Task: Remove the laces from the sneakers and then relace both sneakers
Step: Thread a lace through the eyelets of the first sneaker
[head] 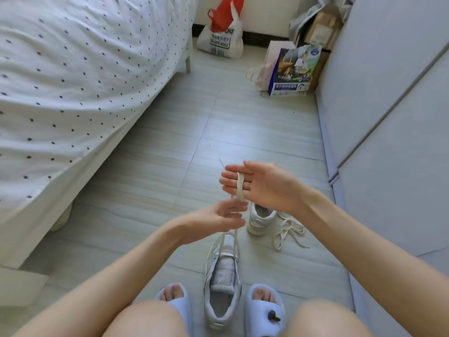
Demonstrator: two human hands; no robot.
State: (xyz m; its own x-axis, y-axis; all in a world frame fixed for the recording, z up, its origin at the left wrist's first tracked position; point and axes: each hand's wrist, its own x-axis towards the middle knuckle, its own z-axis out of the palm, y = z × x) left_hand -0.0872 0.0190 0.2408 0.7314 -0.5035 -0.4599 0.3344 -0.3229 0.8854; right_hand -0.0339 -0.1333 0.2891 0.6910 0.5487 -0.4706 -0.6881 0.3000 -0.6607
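Flat cream lace (240,187) rises from the near grey sneaker (222,285) between the slippers; right hand (257,186), fingers straight, has it draped across; left hand (222,218) pinches below. Risk: lace sliding off the uncurled fingers

Readable print on two bags and one shoe.
On the white plastic carrier bag with red inner bag (220,41) by the wall: digits, roughly "00-990-8082", first characters unclear. On the blue printed paper bag (292,71) beside the grey cabinet: white Chinese characters along the bottom band, too small to read. On the far white sneaker's heel tab (257,224): a Nike wordmark, blurred.
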